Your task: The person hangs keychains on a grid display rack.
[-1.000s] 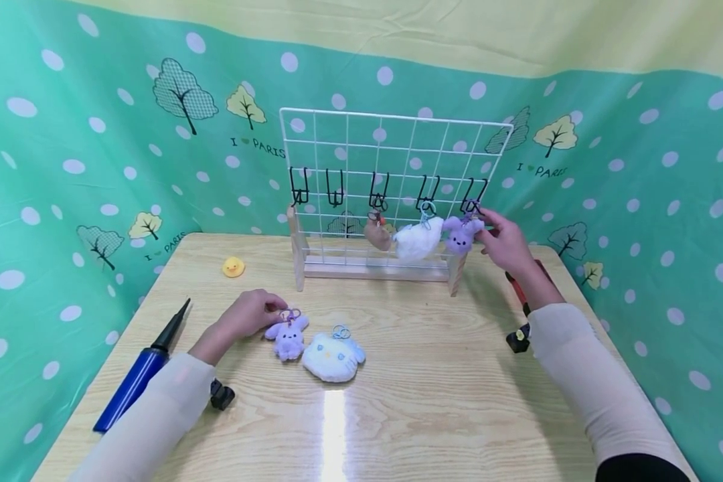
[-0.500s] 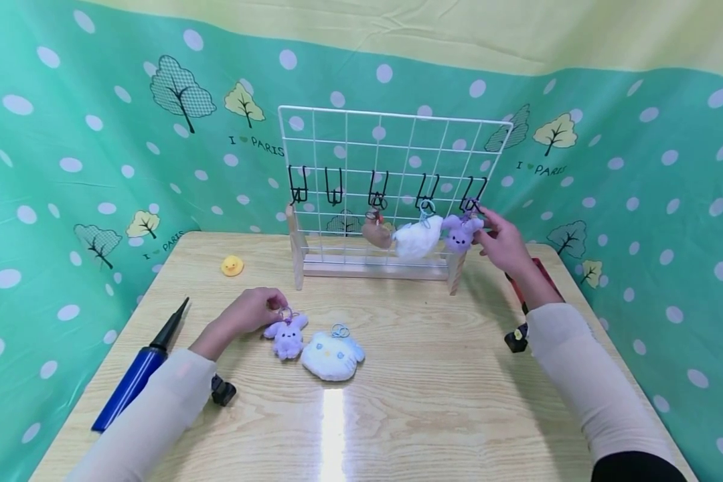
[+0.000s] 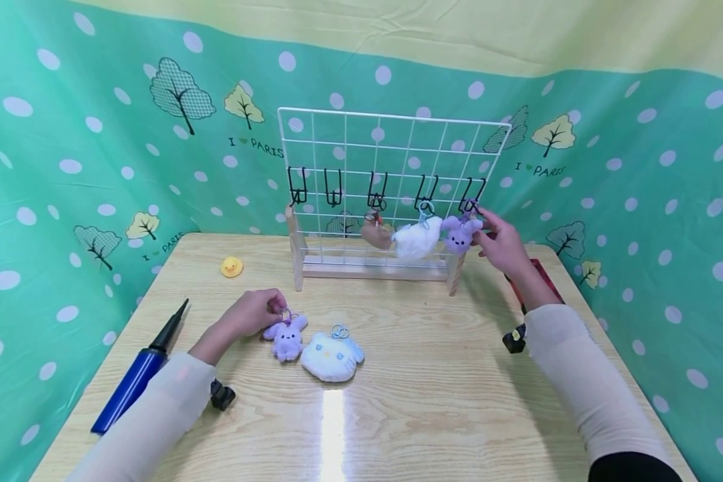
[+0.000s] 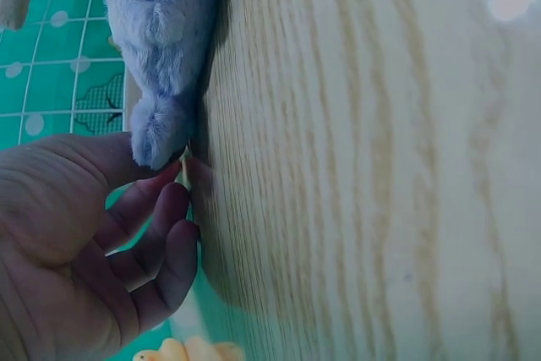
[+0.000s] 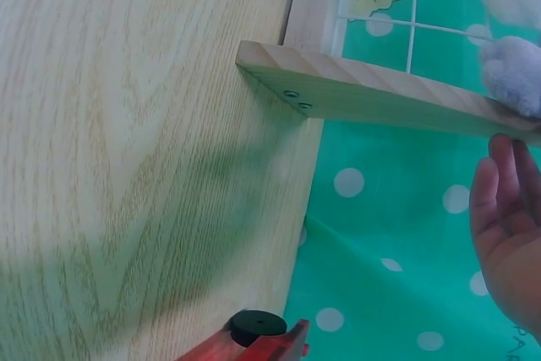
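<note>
My left hand [image 3: 254, 313] pinches the ring of a purple long-eared plush keychain [image 3: 286, 339] low over the table; in the left wrist view its fluffy body [image 4: 165, 31] hides part of the thumb. Beside it lies a white cat-face plush keychain [image 3: 333, 357] with blue rings. At the white wire rack [image 3: 391, 144], my right hand [image 3: 503, 242] holds the ring of a second purple plush keychain [image 3: 460, 235] at the rightmost black hook. The right wrist view cuts off the fingertips of this hand [image 5: 511, 217]. A white plush [image 3: 417, 239] and a brown plush [image 3: 376, 233] hang to its left.
Two black hooks [image 3: 333, 189] at the left of the rack bear no plush. A yellow duck [image 3: 231, 267] sits back left. Along the left lies a blue tool with a black pointed tip [image 3: 131, 388]; a red and black tool [image 3: 545, 278] lies under the right forearm.
Both hands stay at their purple plush keychains. The whole view shifts only very slightly; nothing is taken or let go.
</note>
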{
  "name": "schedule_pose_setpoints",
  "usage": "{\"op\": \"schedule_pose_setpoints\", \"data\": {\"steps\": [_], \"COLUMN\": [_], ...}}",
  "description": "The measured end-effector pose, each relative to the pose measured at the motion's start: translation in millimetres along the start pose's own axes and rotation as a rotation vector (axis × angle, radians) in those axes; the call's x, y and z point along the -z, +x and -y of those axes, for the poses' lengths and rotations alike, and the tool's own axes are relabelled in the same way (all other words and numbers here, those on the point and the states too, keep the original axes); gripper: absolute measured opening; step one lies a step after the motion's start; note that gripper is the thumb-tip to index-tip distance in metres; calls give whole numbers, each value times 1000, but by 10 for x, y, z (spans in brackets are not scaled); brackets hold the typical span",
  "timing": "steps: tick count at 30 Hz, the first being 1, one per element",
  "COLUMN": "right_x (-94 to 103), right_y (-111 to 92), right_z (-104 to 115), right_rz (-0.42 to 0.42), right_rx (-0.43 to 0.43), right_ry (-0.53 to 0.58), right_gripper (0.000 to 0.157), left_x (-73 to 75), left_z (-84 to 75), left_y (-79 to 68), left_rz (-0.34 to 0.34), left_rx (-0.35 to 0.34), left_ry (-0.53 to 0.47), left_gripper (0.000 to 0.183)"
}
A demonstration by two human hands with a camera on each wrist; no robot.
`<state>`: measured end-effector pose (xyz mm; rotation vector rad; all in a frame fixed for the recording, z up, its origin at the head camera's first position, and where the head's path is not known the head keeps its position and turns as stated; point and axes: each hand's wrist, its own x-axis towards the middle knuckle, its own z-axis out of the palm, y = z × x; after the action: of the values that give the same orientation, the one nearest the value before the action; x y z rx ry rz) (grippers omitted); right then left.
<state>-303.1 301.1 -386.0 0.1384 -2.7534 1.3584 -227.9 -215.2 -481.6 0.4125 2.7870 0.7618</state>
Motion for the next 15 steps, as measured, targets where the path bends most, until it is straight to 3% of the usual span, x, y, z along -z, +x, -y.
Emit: {"op": "schedule_pose_setpoints", "data": {"steps": [5,15], "right_x": [-4,4], "right_y": [7,13], "right_z": [-11,-24], "right_rz": [-3,2], "right_rx": [0,5], "right_ry": [15,-3], "right_gripper": [61,60], "left_x": [2,-13], "left_z": [15,99], "left_y": [-10,-39], "left_rz": [-10,-57], "left_rx": [-7,-91], "left_ry": [-12,1], "left_gripper": [12,10]}}
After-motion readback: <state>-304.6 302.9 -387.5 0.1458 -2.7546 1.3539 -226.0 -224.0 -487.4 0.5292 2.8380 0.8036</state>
